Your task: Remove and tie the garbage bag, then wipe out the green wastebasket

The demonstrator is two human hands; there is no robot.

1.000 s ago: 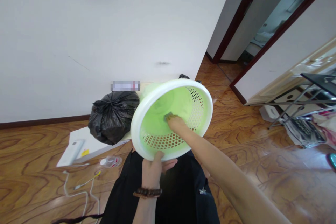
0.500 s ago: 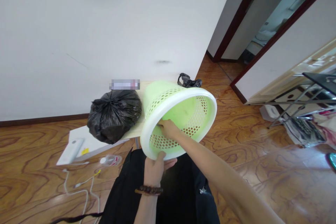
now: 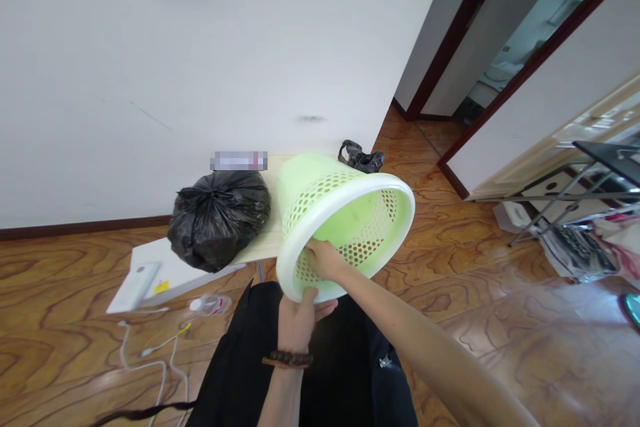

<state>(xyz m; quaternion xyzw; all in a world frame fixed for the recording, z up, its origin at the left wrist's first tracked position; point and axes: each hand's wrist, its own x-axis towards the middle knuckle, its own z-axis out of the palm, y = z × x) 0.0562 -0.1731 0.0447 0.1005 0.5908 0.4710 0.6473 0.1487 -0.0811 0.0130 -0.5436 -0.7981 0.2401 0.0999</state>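
Note:
A pale green plastic wastebasket with a white rim and rows of holes lies tilted over the small wooden table, its mouth facing me and to the right. My left hand grips the lower rim, thumb inside and fingers underneath. Deep in the mouth, my right hand is against the inner left wall. Its fingers are curled, and anything in them is hidden. A tied, full black garbage bag sits left of the wastebasket. Behind the basket's right side lies a crumpled black plastic bag.
A white wall stands right behind the table. On the floor to the left are a white board-like object, a plastic bottle and white cables. A metal rack and a doorway are at right.
The wastebasket has shifted slightly right and turned a little, my left hand moving with its rim. Inside it, my right hand has moved slightly down along the wall.

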